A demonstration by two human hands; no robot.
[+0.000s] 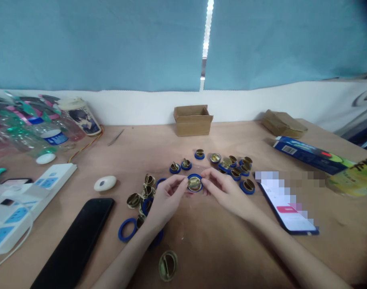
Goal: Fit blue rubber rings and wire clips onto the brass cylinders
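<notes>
In the middle, a round brass piece with a blue ring [194, 183] around it is held level between both hands. My left hand [169, 196] pinches its left rim with thumb and fingers. On its right rim, the thumb and fingertips of my right hand [224, 188] are closed. Beside my left hand lies a pile of loose brass pieces [134, 200] and blue rings [127, 230], partly covered by the hand and forearm. Several brass pieces seated in blue rings [247, 186] are spread beyond and right of my hands. One bare brass piece [168, 265] lies near the front.
An open cardboard box [193, 123] stands at the back. To the left are a black phone [78, 241], a white power strip [35, 202], a white oval case [105, 183] and plastic bottles [35, 132]. A lit phone [287, 204] and a blue carton [312, 154] lie right.
</notes>
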